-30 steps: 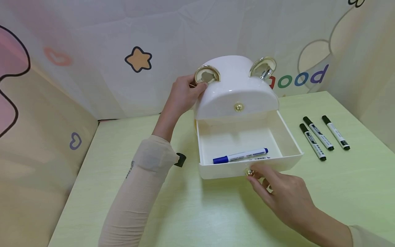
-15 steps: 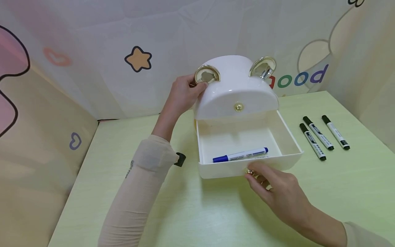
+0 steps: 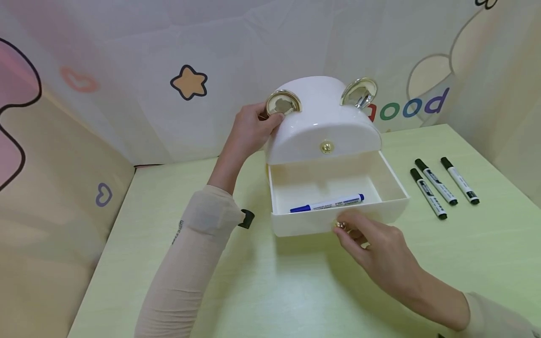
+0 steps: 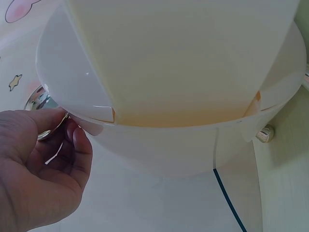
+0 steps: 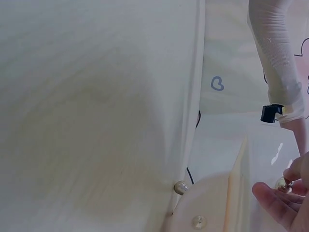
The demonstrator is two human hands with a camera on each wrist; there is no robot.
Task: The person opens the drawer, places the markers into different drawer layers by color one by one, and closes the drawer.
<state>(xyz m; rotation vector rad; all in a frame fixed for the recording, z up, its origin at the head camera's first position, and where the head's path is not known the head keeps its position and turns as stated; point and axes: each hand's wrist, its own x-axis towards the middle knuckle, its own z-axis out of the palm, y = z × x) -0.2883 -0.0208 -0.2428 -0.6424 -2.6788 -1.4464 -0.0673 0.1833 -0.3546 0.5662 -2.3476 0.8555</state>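
Observation:
A white storage box (image 3: 323, 101) with a rounded top and two gold-rimmed ears stands on the table, its drawer (image 3: 300, 225) pulled out. My left hand (image 3: 251, 129) grips the left ear (image 3: 284, 102), thumb in front; the left wrist view shows that hand (image 4: 46, 169) curled at the ear's edge beside the box. At the drawer's front, my right hand (image 3: 386, 256) pinches the gold knob (image 3: 340, 226) between thumb and index finger. Inside the drawer, near its front wall, lies a blue-capped marker (image 3: 329, 203). A second gold knob (image 3: 327, 147) sits on the box front above.
Several objects share the table (image 3: 169, 263): to the right of the box lie three black-capped markers, the closest one (image 3: 428, 195) beside the drawer. A printed curtain (image 3: 236, 42) stands behind the box and along both sides. A small gold foot (image 5: 181, 187) shows under the box.
The drawer has slid a little inward, toward the box, with my right hand on its knob. The blue-capped marker has moved back with it. My left hand stays at the ear.

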